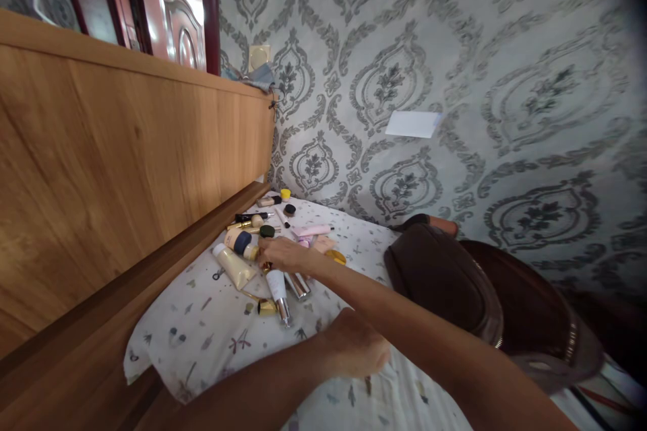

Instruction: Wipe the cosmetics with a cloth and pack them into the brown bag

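Note:
My right hand [283,254] reaches into a spread of cosmetics, its fingertips pressed together at small items beside a blue-banded jar [238,242]; what they hold is too small to make out. Just left of it lies a cream tube [233,267]. Below the fingers are a white tube with a silver cap [278,293] and a small gold cap [267,308]. Lower down, my left hand [358,343] rests curled on the patterned cloth, its palm side hidden. Beyond the right hand lie a pink tube [312,230] and a dark green-lidded item [267,231].
A brown leather bag [437,276] sits on the right. The wooden board [136,141] rises along the left side. Behind is a patterned wall with a white card [413,124]. A yellow-capped jar [286,194] and a black round lid [290,210] lie near the far corner.

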Tool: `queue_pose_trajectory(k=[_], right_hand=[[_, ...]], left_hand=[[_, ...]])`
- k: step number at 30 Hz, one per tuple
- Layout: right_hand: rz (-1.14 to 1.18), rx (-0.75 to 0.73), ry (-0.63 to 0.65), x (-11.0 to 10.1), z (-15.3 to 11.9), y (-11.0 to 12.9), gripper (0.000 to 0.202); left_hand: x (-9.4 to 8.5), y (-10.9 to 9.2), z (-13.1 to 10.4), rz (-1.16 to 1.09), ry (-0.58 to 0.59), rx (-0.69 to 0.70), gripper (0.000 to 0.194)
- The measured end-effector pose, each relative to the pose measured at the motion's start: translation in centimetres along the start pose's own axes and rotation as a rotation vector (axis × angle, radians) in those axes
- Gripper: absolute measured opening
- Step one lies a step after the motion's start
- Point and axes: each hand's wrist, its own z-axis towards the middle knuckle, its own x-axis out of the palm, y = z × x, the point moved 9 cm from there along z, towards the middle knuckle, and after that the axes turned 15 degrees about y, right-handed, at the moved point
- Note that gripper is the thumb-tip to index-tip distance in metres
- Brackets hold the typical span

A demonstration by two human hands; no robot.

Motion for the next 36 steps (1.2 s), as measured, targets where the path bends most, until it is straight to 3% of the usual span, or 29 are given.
queue_pose_trajectory(k=[3,7,9,15,19,24,28,31,33,36], right_hand=[[0.036,0.006,-0.034,-0.1,-0.1,-0.2,0.022],[0.127,0.052,-0.136,-0.3,-0.8,-0.7,0.024],[0.233,0.100,-0.249,-0.6,-1.6,-1.4,0.020],[0.930,0.223,-0.818,-0.5,-6.9,-5.4,0.020],[1.256,0.254,-0.929,0.7,-10.4,-6.1,0.032],[1.409,0.318,-1.035,1.8,-15.9,-5.0,0.035],[1.423,0.396,-1.245,3.4,-21.0,-4.6,0.036],[1.398,0.493,-1.447,5.3,-24.8,-4.7,0.037],[1.420,0.535,-1.533,6.8,-26.3,-4.7,0.039],[1.489,0.543,-1.579,9.1,-26.8,-4.2,0.039]], left_hand=[[-0.2,-0.7,-0.3,0.054,0.045,0.015,0.017],[-2.1,-1.3,-1.2,0.028,-0.123,0.031,0.031],[-2.2,-1.4,-1.3,0.019,-0.141,0.040,0.032],[-1.4,-1.3,-0.9,0.043,-0.042,0.036,0.033],[0.1,-0.9,0.0,0.036,0.145,0.054,0.030],[0.9,0.8,0.2,-0.012,0.282,-0.134,0.030],[-0.3,1.0,-0.4,0.012,0.225,-0.221,0.035],[-1.3,0.8,-0.9,0.029,0.244,-0.220,0.058],[-2.4,0.5,-1.5,0.031,0.260,-0.225,0.066],[-5.0,-0.4,-3.4,0.106,0.273,-0.226,0.056]])
